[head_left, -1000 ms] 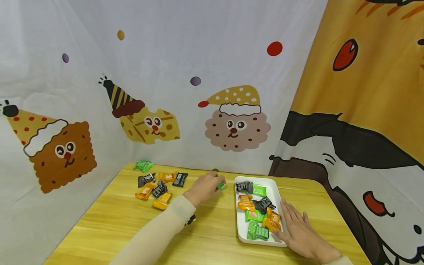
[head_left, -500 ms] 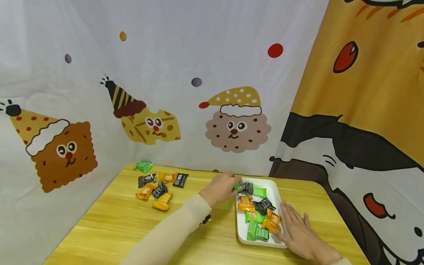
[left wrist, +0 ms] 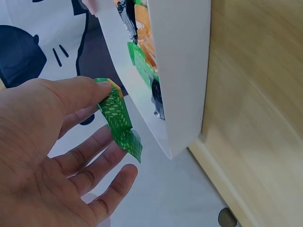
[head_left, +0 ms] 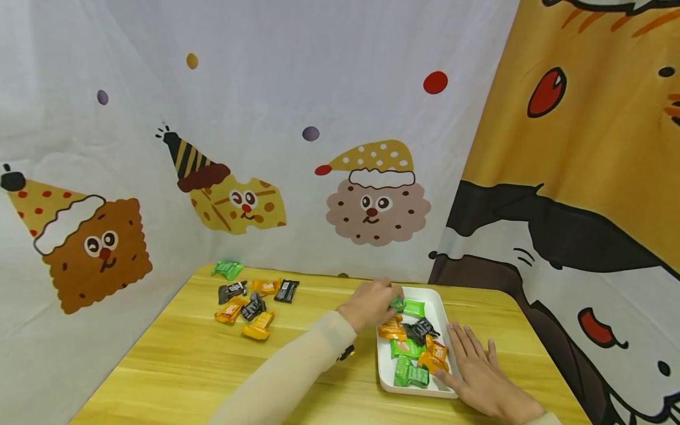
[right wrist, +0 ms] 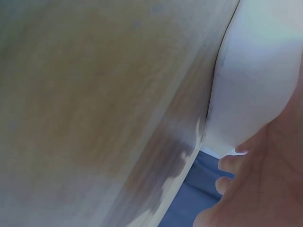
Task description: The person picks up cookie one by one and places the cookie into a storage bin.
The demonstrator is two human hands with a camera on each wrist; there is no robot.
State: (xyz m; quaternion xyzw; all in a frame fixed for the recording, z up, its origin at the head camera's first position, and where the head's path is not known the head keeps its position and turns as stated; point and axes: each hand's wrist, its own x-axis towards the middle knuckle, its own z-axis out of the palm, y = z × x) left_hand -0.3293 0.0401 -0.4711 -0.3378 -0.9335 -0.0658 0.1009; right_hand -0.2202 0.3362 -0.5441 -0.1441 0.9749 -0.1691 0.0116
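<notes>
Over the far left corner of the white tray point(head_left: 432, 304), my left hand point(head_left: 370, 303) holds a green wrapped candy point(left wrist: 116, 113). In the left wrist view the thumb pinches it against the fingers, while the other fingers spread loosely. Several green, orange and black wrapped candies lie in the tray, among them a black candy point(head_left: 421, 330) and a green candy point(head_left: 411, 373). My right hand point(head_left: 480, 372) rests against the tray's right edge with fingers extended. In the right wrist view, the hand is beside the tray's outer wall point(right wrist: 255, 71).
Left on the wooden table point(head_left: 175, 366) lies a loose group of wrapped candies, including an orange candy point(head_left: 258, 326) and a black candy point(head_left: 287, 291). A green candy point(head_left: 227, 270) sits at the far left corner. A printed cloth point(head_left: 297, 77) hangs behind the table.
My left hand has carried the green candy rightward from the table to above the tray's far left corner. My right hand has stayed at the tray's right edge.
</notes>
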